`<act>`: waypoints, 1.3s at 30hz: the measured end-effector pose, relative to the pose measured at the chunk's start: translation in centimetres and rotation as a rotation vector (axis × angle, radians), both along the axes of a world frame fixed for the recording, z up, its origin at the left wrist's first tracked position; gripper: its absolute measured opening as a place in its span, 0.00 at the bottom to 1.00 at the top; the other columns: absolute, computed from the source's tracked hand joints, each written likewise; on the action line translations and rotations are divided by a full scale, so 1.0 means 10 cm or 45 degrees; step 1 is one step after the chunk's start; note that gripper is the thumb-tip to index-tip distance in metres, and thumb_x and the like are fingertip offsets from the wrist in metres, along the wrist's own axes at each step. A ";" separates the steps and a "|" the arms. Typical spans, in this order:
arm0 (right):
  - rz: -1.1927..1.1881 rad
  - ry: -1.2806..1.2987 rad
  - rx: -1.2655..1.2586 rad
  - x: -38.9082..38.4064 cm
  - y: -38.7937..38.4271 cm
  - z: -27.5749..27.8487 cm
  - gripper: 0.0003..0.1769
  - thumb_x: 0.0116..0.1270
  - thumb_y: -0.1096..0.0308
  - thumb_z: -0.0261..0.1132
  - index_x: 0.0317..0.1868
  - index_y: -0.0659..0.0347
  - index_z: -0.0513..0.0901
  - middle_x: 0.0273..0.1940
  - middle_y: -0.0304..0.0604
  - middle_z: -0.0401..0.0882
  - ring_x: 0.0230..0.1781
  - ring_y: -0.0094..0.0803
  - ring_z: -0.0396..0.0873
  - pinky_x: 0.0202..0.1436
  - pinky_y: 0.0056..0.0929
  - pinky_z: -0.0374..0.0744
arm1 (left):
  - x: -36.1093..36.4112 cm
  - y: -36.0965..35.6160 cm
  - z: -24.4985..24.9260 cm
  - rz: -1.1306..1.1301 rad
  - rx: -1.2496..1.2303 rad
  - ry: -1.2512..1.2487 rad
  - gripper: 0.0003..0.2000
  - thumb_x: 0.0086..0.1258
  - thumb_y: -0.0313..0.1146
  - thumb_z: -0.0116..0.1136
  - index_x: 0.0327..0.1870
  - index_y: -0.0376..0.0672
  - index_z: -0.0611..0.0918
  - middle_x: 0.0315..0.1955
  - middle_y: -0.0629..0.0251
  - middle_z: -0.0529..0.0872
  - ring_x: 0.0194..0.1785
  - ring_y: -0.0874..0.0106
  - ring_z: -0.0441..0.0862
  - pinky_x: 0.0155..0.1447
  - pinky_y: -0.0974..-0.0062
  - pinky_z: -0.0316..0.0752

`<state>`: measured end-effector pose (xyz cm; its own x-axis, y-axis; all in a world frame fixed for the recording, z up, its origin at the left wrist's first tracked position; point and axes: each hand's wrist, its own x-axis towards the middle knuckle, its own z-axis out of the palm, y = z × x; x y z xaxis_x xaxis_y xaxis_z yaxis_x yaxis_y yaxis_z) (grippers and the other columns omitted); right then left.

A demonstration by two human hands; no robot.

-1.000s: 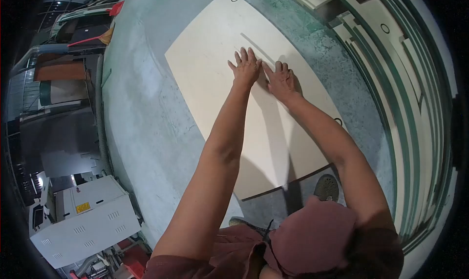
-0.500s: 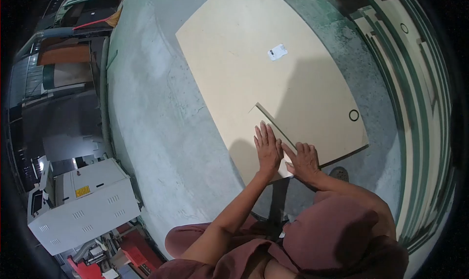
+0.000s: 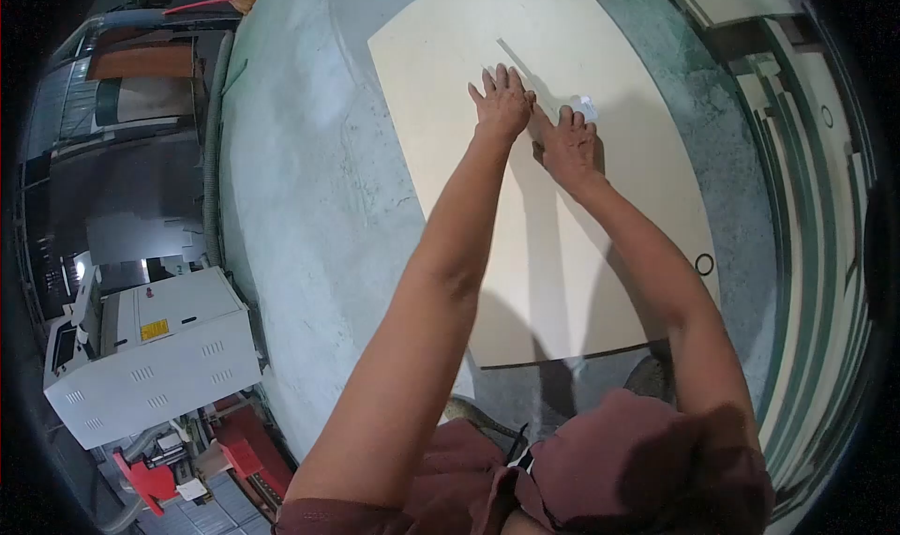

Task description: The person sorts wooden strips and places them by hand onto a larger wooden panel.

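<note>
A large pale board point(image 3: 450, 75) lies flat on the floor. On it rests a narrow, pale flat piece point(image 3: 518, 60), its long edge running diagonally; my hands hide part of it. My left hand point(image 3: 503, 105) lies on this piece with the fingers spread and pointing away from me. Beside it, my right hand point(image 3: 569, 148) touches near the piece's right edge, index finger stretched out and the other fingers bent but apart. A small white label point(image 3: 585, 108) is just past the right fingertips, partly covered.
A black ring mark point(image 3: 704, 264) shows at the board's right side. Long boards point(image 3: 797, 179) are stacked along the right. At left stand a white machine cabinet point(image 3: 155, 352) and a red tool part point(image 3: 145, 482). Grey floor point(image 3: 309, 207) surrounds the board.
Both hands have moved forward, away from my body, and the narrow piece has slid with them from the board's near edge up toward the label. My arms are now stretched out.
</note>
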<state>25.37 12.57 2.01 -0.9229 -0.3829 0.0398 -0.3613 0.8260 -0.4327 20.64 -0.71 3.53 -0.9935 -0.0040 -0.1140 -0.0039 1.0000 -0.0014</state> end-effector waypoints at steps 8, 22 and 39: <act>0.145 0.020 0.026 1.10 0.30 0.06 0.40 0.50 0.56 0.68 0.65 0.52 0.63 0.45 0.53 0.68 0.47 0.46 0.69 0.48 0.46 0.67 | 1.26 0.22 0.00 0.145 0.192 0.037 0.30 0.67 0.45 0.48 0.66 0.39 0.60 0.70 0.52 0.52 0.71 0.45 0.47 0.64 0.33 0.45; 0.532 -0.061 -0.070 2.14 0.71 0.05 0.38 0.50 0.53 0.67 0.64 0.40 0.66 0.44 0.44 0.65 0.43 0.39 0.66 0.48 0.41 0.63 | 2.92 0.41 -0.09 0.339 0.295 0.009 0.31 0.68 0.40 0.49 0.68 0.34 0.56 0.70 0.45 0.49 0.70 0.42 0.48 0.68 0.44 0.48; 0.277 -0.037 0.081 0.74 -0.10 0.17 0.37 0.52 0.58 0.68 0.63 0.44 0.64 0.45 0.49 0.67 0.48 0.43 0.68 0.48 0.42 0.66 | 1.27 -0.25 -0.06 0.307 0.079 0.046 0.29 0.69 0.46 0.44 0.69 0.46 0.58 0.70 0.57 0.53 0.72 0.48 0.48 0.65 0.35 0.46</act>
